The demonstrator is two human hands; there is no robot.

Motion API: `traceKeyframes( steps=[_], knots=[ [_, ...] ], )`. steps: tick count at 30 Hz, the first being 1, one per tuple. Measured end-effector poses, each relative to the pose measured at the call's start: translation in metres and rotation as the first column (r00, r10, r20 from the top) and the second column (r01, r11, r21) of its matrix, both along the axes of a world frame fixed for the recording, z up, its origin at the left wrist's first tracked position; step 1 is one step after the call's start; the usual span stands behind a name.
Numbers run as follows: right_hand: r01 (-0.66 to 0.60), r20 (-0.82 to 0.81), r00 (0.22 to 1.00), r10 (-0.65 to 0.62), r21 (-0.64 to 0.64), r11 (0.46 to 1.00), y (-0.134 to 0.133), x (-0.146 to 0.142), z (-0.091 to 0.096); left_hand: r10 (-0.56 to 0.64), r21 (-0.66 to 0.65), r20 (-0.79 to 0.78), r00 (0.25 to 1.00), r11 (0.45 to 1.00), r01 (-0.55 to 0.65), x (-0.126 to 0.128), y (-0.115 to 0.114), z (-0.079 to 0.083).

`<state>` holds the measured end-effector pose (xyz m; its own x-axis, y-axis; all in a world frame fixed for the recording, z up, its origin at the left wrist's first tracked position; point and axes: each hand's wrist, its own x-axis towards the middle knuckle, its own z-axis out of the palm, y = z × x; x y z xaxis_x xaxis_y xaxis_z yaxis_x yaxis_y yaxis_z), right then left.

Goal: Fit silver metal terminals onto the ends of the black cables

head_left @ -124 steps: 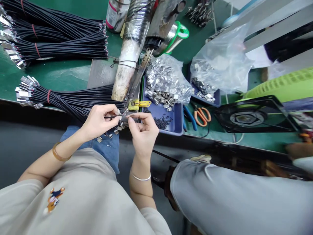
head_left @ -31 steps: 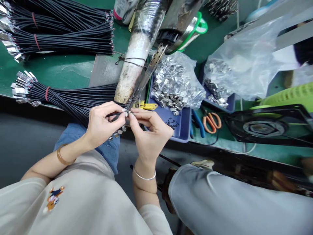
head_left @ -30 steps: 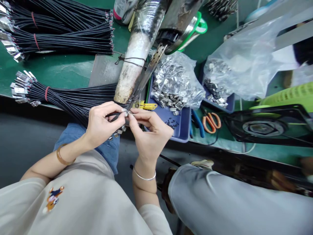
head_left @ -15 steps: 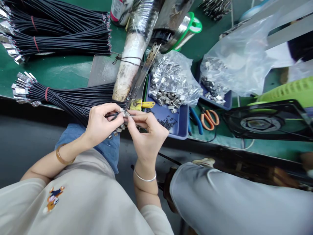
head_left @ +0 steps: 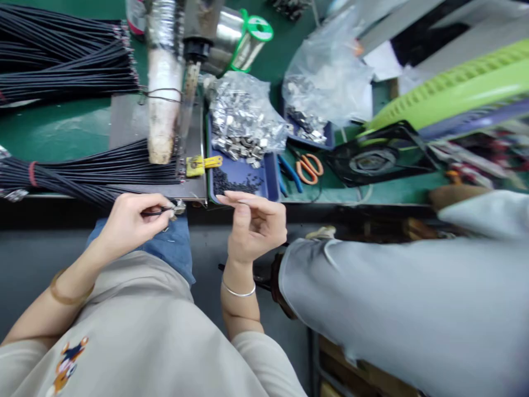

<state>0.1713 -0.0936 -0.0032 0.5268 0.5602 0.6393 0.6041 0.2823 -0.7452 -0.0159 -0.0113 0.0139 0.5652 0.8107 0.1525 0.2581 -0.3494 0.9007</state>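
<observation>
My left hand (head_left: 131,219) is closed, thumb against fingers, on a black cable whose metal connector (head_left: 179,208) sticks out to the right, just in front of the bench edge. My right hand (head_left: 258,225) is apart from it, its fingers stretched out to the left and nothing visible between them. Its fingertips are at the front edge of a blue tray (head_left: 273,179). Small black pieces (head_left: 235,183) lie in that tray, behind the fingers, beside a plastic bag of metal shells (head_left: 243,124). Behind my left hand lies a banded bundle of black cables (head_left: 91,172).
A stained white tube (head_left: 161,124) and a soldering iron (head_left: 190,94) slant down over a metal plate. Nearby are a yellow clip (head_left: 210,162), a solder spool (head_left: 235,41), orange-handled pliers (head_left: 308,168) and a black fan (head_left: 380,160). A person's grey-clad leg (head_left: 372,298) is close at right.
My hands have parted: the right has let go at the connector and moved toward the tray's front edge, while the left keeps the cable. The view has shifted to the right.
</observation>
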Motion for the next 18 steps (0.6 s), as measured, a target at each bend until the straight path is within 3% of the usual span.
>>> traceKeyframes(
  steps=[3,7,9,11,13,14,18],
  knots=[
    [0.211,-0.058,0.977,-0.207,0.062,0.976,-0.015,0.018,-0.007,0.01,0.01,0.013,1.0,1.0,-0.011,-0.006,0.0,0.0],
    [0.351,-0.078,0.935,-0.346,0.055,0.935,-0.035,0.036,-0.017,-0.002,-0.009,0.031,1.0,1.0,0.002,-0.005,0.001,0.002],
    [0.46,-0.1,0.887,-0.451,0.095,0.883,-0.043,0.05,-0.029,-0.017,0.001,0.016,1.0,1.0,0.017,-0.005,0.001,0.003],
    [0.614,-0.137,0.787,-0.602,0.07,0.786,-0.05,0.073,-0.048,-0.016,0.036,0.021,1.0,0.999,0.016,-0.007,0.002,0.002],
    [0.745,-0.012,0.648,-0.762,-0.199,0.637,-0.054,0.103,-0.073,-0.002,0.09,0.05,0.999,0.996,-0.002,-0.01,0.002,0.0],
    [0.742,0.04,0.639,-0.768,-0.292,0.603,-0.054,0.119,-0.085,0.009,0.116,0.071,0.997,0.993,-0.017,-0.013,0.001,-0.002],
    [0.623,0.237,0.743,-0.626,-0.587,0.518,-0.037,0.172,-0.124,0.105,0.153,0.203,0.973,0.979,-0.138,-0.026,-0.005,-0.004]
  ],
)
